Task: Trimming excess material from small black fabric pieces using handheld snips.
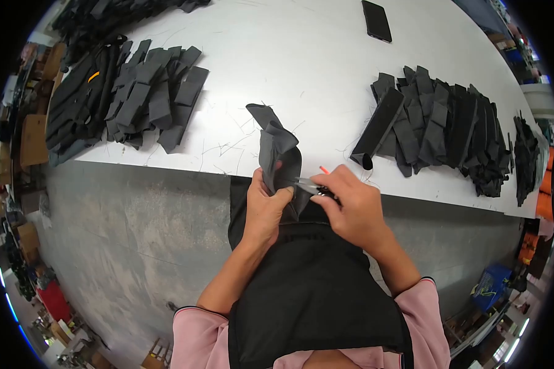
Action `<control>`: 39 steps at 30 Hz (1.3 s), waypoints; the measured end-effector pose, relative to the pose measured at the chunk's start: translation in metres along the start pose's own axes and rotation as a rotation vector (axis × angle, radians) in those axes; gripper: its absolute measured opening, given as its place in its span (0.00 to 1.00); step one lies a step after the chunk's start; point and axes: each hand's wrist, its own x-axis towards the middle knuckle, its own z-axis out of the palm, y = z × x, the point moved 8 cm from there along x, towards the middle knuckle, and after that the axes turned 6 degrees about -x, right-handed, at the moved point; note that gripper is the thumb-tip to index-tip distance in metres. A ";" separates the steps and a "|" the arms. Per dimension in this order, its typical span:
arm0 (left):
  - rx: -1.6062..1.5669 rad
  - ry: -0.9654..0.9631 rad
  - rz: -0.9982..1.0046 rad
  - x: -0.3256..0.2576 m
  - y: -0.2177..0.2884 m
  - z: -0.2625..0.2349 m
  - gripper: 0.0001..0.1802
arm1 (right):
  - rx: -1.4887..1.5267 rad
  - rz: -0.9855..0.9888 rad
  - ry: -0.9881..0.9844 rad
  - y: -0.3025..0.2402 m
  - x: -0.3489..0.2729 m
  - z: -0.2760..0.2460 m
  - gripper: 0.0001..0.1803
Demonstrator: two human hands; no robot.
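Observation:
My left hand (266, 206) is closed on a dark grey fabric strip (280, 144), which stands up folded and curled over the table's near edge. In my right hand (354, 200) is a pair of small thread snips (311, 186), black with metal blades. Their tips point left and meet the fabric beside my left fingertips; whether they touch a thread is too small to tell. A small orange-red bit (324, 170) shows by my right fingers. The lower end of the strip hangs in front of my black apron (317, 295).
On the white table (289, 67), piles of grey strips lie left (157, 92) and right (437, 123). Black fabric pieces (83, 104) sit farther left. A black phone (376, 21) rests at the far side. Loose threads (224, 147) are scattered near the table's front edge.

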 end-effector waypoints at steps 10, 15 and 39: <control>-0.251 -0.177 -0.174 0.004 -0.003 0.007 0.30 | 0.333 -0.009 0.260 -0.009 0.023 -0.017 0.10; -0.268 -0.273 -0.076 0.005 0.010 0.005 0.33 | 0.991 0.343 0.052 0.018 0.011 0.054 0.11; -0.619 -0.390 -0.121 0.012 0.023 0.006 0.28 | 0.046 -0.140 0.164 -0.028 -0.025 0.013 0.14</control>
